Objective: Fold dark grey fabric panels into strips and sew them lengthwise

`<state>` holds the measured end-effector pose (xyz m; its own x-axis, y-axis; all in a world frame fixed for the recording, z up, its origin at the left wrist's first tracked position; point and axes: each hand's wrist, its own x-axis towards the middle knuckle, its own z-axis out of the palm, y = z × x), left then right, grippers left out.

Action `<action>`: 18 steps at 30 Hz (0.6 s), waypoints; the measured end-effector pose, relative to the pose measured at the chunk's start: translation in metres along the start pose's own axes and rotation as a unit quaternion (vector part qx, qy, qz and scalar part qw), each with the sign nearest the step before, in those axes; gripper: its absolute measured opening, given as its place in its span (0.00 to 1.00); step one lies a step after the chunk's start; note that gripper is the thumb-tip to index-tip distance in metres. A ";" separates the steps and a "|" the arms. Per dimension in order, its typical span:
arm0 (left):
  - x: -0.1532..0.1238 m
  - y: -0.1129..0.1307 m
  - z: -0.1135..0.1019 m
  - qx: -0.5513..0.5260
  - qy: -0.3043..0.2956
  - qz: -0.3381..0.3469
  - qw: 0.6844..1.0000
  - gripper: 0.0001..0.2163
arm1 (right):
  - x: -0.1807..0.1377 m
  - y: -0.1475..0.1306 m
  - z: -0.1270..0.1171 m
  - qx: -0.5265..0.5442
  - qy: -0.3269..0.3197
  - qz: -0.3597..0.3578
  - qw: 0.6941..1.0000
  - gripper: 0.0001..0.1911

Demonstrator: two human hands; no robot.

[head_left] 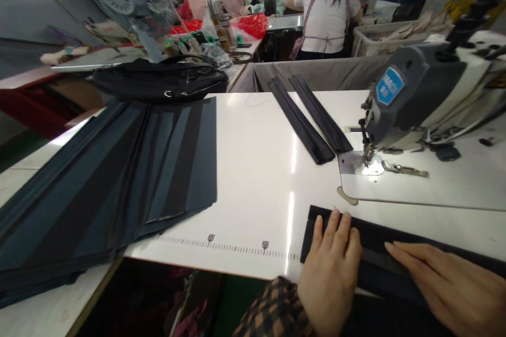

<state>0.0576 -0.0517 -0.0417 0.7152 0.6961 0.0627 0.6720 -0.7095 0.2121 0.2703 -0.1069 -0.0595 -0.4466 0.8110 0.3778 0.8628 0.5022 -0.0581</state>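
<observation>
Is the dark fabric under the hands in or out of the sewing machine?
Out: white tabletop shows between the dark fabric and the needle area.

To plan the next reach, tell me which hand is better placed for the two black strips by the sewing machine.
Probably the left hand: it lies nearer the two black strips, fingers pointing toward them. The right hand sits farther off; both touch the dark fabric.
</observation>
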 end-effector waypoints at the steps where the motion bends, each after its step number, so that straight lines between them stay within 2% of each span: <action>1: 0.000 -0.003 -0.003 -0.001 -0.015 0.011 1.000 0.18 | 0.005 -0.003 -0.005 -0.013 -0.016 -0.004 1.000 0.17; 6: 0.002 -0.014 -0.009 0.014 -0.029 0.059 0.998 0.19 | 0.019 -0.010 -0.011 -0.013 -0.018 0.009 1.000 0.12; 12: -0.001 -0.015 -0.005 0.005 -0.003 0.058 0.998 0.18 | 0.010 -0.014 -0.001 -0.048 -0.021 -0.026 0.998 0.16; 18: -0.001 -0.018 -0.016 -0.030 -0.028 0.083 0.996 0.32 | 0.011 -0.016 -0.006 -0.042 -0.035 -0.027 0.998 0.20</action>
<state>0.0421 -0.0375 -0.0303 0.8263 0.5612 0.0468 0.5319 -0.8051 0.2624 0.2527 -0.1080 -0.0486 -0.5066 0.8036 0.3125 0.8521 0.5219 0.0392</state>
